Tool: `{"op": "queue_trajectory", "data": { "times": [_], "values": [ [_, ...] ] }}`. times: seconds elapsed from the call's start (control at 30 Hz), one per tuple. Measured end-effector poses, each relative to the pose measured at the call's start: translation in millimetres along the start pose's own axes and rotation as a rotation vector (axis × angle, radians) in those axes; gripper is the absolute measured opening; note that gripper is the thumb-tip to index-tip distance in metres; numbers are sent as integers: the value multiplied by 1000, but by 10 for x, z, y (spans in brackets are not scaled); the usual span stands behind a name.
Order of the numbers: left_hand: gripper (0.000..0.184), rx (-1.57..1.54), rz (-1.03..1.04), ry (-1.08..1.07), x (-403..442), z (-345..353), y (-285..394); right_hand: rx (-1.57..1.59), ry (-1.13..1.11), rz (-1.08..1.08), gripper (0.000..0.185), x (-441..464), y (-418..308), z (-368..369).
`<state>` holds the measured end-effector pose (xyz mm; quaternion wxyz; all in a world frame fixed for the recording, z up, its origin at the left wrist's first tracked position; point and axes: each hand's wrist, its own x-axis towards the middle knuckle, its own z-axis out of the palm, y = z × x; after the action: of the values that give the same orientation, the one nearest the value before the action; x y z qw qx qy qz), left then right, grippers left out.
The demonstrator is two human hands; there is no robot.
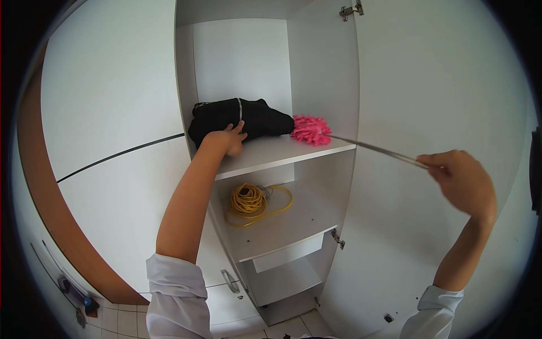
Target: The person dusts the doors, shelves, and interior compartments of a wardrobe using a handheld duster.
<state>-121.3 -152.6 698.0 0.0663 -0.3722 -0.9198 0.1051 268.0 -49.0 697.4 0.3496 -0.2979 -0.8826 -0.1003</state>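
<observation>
A black fabric bag or bundle [262, 117] with a pale strip lies on the cabinet's upper shelf. My left hand [227, 140] rests against its front side, fingers spread out and not wrapped round it. Beside the bundle's right end, a duster with a pink, shaggy microfiber head [310, 130] sits on the same shelf, touching or nearly touching it. The duster's thin metal handle [379, 150] stretches right, past the shelf edge. My right hand [460, 181] is closed round the far end of that handle, out in front of the cabinet door.
One shelf below lies a coiled yellow cable [248, 201]. The cabinet door [418, 237] stands wide on the right, with hinges along the side wall. Closed white doors [113, 90] are on the left. Several items [79, 296] are on the tiled floor at lower left.
</observation>
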Motion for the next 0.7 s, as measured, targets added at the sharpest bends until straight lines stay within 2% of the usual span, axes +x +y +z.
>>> {"op": "queue_trajectory", "data": {
  "times": [0.07,0.13,0.17,0.23,0.27,0.33,0.4,0.47,0.5,0.57,0.7],
  "values": [
    [58,-24,15,-1,-47,33,3,107,-25,177,19,77,125,-47],
    [64,246,-106,108,-231,40,124,4,131,36,19,180,128,123],
    [64,245,-108,106,-243,61,111,-80,204,-34,19,233,26,227],
    [64,356,-125,214,-200,93,121,-234,142,-93,18,469,-95,552],
    [64,357,-117,216,-158,84,158,-236,118,-90,17,587,-176,718],
    [57,376,-273,289,-41,17,215,-239,45,-59,15,815,-327,981],
    [58,345,-303,323,72,-51,174,-238,-6,-33,14,1017,-418,1195],
    [59,309,-335,362,170,-124,70,-309,-110,-105,10,1166,-443,1341],
    [58,278,-354,383,188,-153,10,-308,-113,-104,10,1164,-417,1353],
    [54,275,-361,391,235,-167,-90,-109,-92,-94,12,1096,-347,1365],
    [51,254,-316,410,371,-183,-200,129,-131,-136,25,515,-103,549]
  ]
}}
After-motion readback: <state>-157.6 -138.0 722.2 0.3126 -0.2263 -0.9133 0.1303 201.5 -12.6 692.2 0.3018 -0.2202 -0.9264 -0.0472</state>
